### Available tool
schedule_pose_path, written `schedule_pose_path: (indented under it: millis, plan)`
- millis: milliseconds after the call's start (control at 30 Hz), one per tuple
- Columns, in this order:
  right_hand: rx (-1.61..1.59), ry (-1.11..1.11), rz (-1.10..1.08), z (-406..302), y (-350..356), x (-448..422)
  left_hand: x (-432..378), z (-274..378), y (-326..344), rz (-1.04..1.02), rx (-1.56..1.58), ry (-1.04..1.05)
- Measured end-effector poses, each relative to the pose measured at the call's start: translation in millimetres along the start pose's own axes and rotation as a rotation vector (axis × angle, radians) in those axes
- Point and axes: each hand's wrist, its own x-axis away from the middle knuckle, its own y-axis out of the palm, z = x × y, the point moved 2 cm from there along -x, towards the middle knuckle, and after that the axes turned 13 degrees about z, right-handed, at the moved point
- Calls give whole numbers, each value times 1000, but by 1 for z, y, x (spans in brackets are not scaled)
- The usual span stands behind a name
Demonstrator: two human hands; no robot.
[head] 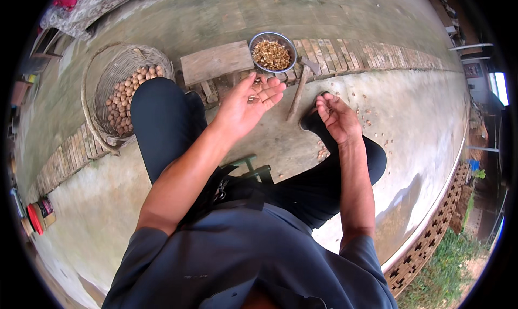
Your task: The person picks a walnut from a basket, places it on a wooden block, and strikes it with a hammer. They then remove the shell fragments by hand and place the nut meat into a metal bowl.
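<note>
My left hand (249, 106) is palm up in front of me, fingers curled around walnut pieces (254, 98) lying in it. To its right, my right hand (339, 116) is turned up with bent fingers; something small seems to be at its fingertips, too small to name. Beyond my left hand stands a metal bowl (291, 44) holding shelled walnut kernels (271, 54). An axe-like tool (299, 91) with a wooden handle leans near the bowl, between my hands. A wooden board (216, 62) lies left of the bowl. The wicker basket (109, 72) at left holds whole walnuts (123, 100).
A raised brick edging (340, 54) crosses the concrete floor. Shell bits (367, 122) are scattered right of my right foot. A cloth-covered piece of furniture (97, 9) stands at the upper left, and a red-lidded container (35, 219) at the far left. My knees flank the work area.
</note>
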Motion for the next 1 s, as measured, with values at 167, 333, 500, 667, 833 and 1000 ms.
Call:
schedule_pose_path:
  millis: [167, 333, 500, 667, 833, 1000]
  plan:
    - [86, -18, -47, 12, 19, 15, 0, 1, 1, -39, 22, -8]
    - [211, -98, -170, 29, 65, 52, -1, -4, 1, -25, 6, -4]
    - [293, -185, -180, 53, 103, 74, 0, -3, 0, -30, -4, 13]
    - [600, -573, -199, 71, 127, 77, 0, -4, 0, -47, -67, 27]
    - [829, -844, -91, 83, 137, 81, 2, -6, 1, -65, -107, 69]
    - [741, -794, -139, 88, 134, 75, 1, -7, 0, -79, -70, 65]
